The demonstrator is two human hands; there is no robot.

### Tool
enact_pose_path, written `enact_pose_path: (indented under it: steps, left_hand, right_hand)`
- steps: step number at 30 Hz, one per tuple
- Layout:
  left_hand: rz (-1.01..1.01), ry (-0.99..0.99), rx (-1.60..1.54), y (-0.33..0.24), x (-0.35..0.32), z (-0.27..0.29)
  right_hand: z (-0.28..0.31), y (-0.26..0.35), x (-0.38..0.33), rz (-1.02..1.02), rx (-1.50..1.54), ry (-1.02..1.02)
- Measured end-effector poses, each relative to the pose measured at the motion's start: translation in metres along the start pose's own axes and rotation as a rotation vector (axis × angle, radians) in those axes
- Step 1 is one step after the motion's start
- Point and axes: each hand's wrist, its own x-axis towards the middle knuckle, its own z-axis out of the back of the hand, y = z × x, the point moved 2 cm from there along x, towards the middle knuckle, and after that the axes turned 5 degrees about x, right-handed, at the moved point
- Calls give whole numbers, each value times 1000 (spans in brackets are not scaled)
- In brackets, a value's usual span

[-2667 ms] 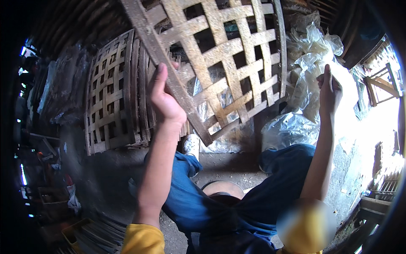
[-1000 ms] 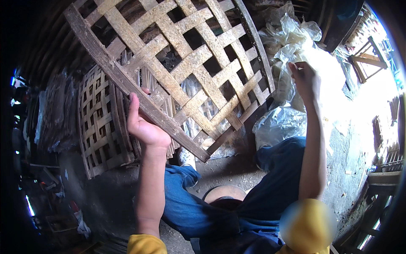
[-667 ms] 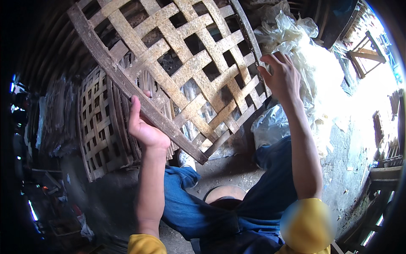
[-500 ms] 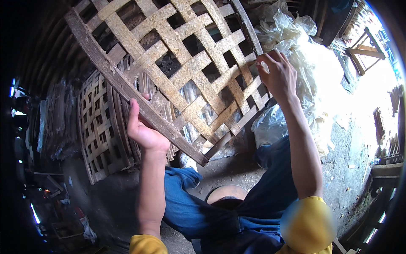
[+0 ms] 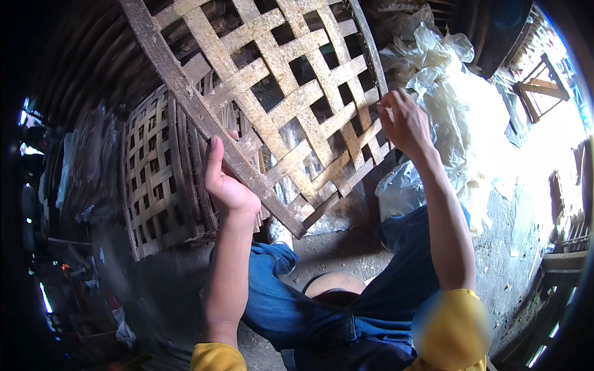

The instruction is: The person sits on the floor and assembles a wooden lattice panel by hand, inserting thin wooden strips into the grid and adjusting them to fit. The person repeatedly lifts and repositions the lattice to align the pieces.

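Woven slat panel, tilted, before the person's legs.
Pale plastic sheeting, beyond the panel; left hand, clasping the left rail; right hand, fingers curled, at the right rail, grip undeterminable. Step, apparently: handling that edge; next move calls for steady left support.

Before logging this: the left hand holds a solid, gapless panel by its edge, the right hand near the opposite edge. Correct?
Not solid: the left hand holds a woven panel full of gaps, as the head view shows. The rest stands.
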Motion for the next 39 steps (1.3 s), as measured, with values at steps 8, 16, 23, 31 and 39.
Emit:
enact_pose_path:
  steps: [8, 16, 23, 31, 39]
  left_hand:
    - [-5, -65, -15, -6, -4, -4]
    - [-2, -122, -2, -8, 10, 6]
    - [0, -53, -14, -7, 7, 4]
    - [11, -23, 39, -8, 5, 3]
    - [-7, 43, 19, -8, 1, -2]
  right_hand:
    - [43, -38, -22, -461, 586, 39]
    - [47, -49, -13, -393, 96, -117]
    - [26, -24, 2, -270, 227, -141]
    - [12, -2, 14, -234, 45, -72]
    - [3, -8, 12, -136, -66, -123]
